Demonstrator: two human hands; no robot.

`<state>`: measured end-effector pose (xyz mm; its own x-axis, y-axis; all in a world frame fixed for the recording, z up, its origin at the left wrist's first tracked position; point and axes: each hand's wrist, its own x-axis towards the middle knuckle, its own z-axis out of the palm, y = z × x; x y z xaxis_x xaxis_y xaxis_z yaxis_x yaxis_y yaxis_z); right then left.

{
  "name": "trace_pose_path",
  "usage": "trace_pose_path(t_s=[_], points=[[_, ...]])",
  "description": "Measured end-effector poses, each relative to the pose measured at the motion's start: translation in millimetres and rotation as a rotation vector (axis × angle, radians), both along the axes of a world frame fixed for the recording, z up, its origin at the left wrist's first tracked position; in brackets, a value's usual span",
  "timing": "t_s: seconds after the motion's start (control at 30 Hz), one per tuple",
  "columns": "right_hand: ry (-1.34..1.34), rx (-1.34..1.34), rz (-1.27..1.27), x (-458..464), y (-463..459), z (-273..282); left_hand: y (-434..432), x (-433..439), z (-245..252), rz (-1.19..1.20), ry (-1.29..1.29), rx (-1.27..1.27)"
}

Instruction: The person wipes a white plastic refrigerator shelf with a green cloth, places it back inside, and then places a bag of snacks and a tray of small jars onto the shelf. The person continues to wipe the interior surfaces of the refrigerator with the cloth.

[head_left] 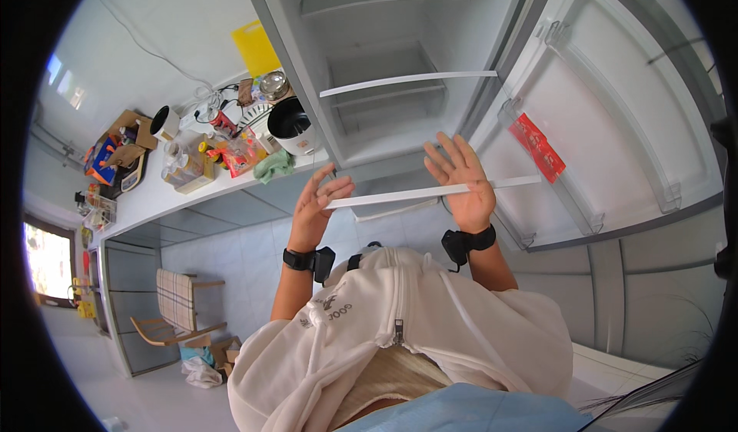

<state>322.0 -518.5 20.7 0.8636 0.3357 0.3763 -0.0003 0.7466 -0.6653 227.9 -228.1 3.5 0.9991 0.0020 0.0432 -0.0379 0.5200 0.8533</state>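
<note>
A long white strip (398, 194), which looks like the front trim of a clear refrigerator shelf, spans between my hands; how much clear panel is joined to it I cannot tell. My left hand (314, 207) holds its left end, thumb at the strip and fingers raised. Nearer its right end, my right hand (468, 187) has the thumb over the strip, with the other fingers extended upward. In front of me stands an open refrigerator (392, 135), in which a white-edged shelf (409, 83) is fitted above a lower compartment. Each wrist wears a black band.
The open refrigerator door (622, 115) is at right, with clear racks and a red packet (537, 148). On the left counter (230, 185) are a rice cooker (297, 144), a green cloth (274, 165), bottles and boxes. A wooden chair (176, 299) stands at lower left.
</note>
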Motion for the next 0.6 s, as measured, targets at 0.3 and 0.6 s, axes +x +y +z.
trace_pose_path(t_s=[0.3, 0.6], points=[[0.033, 0.017, -0.001, 34.5, 14.1, -8.2, 8.9, 27.3, -1.6, 0.023, 0.039, 0.054], [0.082, 0.005, -0.033, 58.3, 24.8, -9.3, 20.9, 56.3, -3.8, -0.011, 0.020, 0.017]])
